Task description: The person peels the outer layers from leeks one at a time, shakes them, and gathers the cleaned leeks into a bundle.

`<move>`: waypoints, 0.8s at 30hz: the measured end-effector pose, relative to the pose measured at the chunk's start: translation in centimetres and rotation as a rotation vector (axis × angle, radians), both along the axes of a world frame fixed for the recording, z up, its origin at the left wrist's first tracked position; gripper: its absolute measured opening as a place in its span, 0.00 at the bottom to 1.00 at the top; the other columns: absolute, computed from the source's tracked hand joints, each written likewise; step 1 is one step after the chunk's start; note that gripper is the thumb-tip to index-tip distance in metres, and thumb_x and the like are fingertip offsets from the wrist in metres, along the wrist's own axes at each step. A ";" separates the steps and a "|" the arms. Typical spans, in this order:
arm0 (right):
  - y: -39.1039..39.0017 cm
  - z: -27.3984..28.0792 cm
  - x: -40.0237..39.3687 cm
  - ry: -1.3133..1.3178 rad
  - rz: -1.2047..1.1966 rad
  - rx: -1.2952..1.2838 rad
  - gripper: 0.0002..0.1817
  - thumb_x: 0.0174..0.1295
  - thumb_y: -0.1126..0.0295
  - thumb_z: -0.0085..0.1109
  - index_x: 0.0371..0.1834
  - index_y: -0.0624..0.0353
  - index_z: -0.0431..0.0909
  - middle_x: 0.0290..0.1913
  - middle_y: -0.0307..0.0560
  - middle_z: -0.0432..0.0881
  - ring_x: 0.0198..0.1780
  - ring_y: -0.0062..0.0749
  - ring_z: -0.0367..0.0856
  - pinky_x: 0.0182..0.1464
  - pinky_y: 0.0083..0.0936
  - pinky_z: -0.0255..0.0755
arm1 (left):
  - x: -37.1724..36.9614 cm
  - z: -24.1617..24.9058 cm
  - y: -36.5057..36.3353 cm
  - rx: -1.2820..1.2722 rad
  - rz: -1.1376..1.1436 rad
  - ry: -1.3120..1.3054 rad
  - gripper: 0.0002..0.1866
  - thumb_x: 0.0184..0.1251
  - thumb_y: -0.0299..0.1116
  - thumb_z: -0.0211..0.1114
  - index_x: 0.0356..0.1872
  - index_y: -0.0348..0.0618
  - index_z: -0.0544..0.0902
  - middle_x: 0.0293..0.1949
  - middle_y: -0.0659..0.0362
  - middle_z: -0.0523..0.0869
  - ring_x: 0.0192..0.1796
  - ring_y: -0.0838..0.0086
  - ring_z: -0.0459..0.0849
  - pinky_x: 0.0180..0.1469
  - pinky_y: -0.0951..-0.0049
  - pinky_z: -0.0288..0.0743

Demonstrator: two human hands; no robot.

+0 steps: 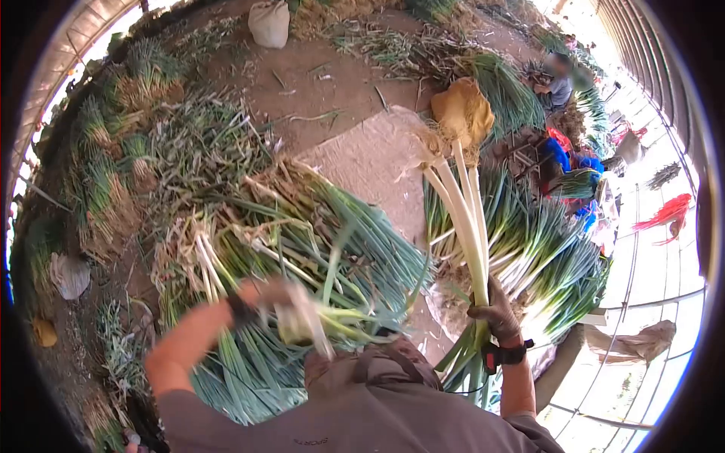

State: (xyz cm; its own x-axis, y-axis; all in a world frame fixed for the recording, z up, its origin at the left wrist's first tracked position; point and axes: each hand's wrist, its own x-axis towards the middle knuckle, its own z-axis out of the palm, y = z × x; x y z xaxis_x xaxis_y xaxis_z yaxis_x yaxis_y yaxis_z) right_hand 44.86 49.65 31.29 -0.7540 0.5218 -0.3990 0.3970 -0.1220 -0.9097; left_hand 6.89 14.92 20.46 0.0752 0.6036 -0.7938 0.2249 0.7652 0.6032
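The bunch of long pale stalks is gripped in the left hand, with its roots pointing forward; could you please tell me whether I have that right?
Not quite: the head view shows the bunch of long pale stalks gripped in the right hand, not the left. Its roots do point forward.

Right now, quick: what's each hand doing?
Left hand: blurred by motion; can't tell whether open or closed.
Right hand: closed around long green onions.
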 end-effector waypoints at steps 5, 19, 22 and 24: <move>-0.2 -1.7 2.1 -0.018 -0.043 -0.051 0.48 0.39 0.72 0.78 0.71 0.63 0.69 0.43 0.34 0.74 0.41 0.22 0.75 0.46 0.21 0.74 | -27.2 13.8 2.9 1.224 0.465 0.965 0.27 0.66 0.46 0.71 0.59 0.41 0.78 0.51 0.51 0.88 0.51 0.63 0.87 0.55 0.66 0.82; -3.0 -4.3 0.9 -0.082 0.286 0.066 0.54 0.38 0.64 0.81 0.73 0.69 0.67 0.56 0.44 0.79 0.57 0.32 0.74 0.66 0.27 0.67 | 3.4 0.5 17.6 0.975 0.724 0.823 0.32 0.63 0.56 0.74 0.60 0.44 0.82 0.31 0.54 0.89 0.29 0.60 0.88 0.33 0.62 0.80; -4.1 -5.0 0.7 -0.088 0.353 0.078 0.54 0.39 0.62 0.81 0.73 0.70 0.66 0.57 0.46 0.79 0.59 0.33 0.75 0.67 0.28 0.66 | 2.6 -0.3 15.6 0.964 0.726 0.938 0.18 0.67 0.50 0.71 0.46 0.46 0.88 0.32 0.52 0.89 0.33 0.54 0.89 0.36 0.58 0.80; -4.9 -3.8 -0.2 -0.181 0.395 0.063 0.54 0.39 0.62 0.81 0.73 0.69 0.67 0.56 0.48 0.80 0.58 0.33 0.76 0.66 0.28 0.68 | 2.1 -0.1 13.3 0.881 0.715 1.083 0.14 0.69 0.46 0.68 0.37 0.47 0.90 0.31 0.51 0.89 0.34 0.52 0.89 0.37 0.56 0.80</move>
